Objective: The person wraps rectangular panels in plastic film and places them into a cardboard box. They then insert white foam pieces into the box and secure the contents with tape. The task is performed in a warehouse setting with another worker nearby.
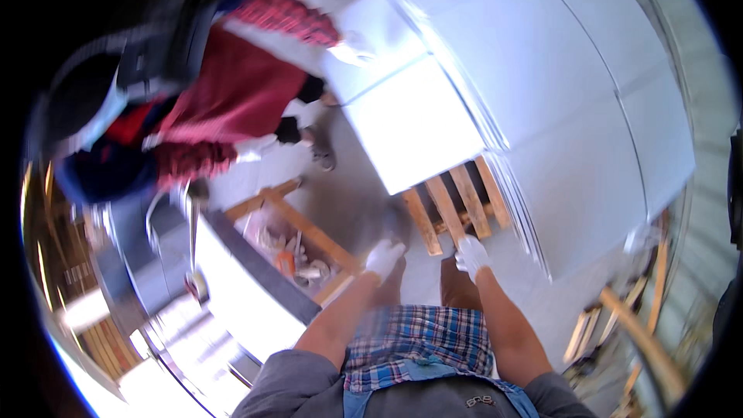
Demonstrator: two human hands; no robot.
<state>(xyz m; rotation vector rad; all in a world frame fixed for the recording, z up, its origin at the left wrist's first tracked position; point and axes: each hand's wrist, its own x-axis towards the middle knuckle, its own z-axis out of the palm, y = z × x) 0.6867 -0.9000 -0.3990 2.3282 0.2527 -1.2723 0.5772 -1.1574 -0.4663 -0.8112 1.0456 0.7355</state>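
Left hand [385, 258] and right hand [471, 256], gloved: whether open or closed, cannot tell. The right hand is at the near end of the pallet [444, 207], contact unclear. White sheets [418, 124] cover the pallet's far part, beside a larger stack [573, 108].

I am looking down through one head-worn fisheye, near the left hand [385, 258] and right hand [471, 255], the floor [348, 186] beyond.
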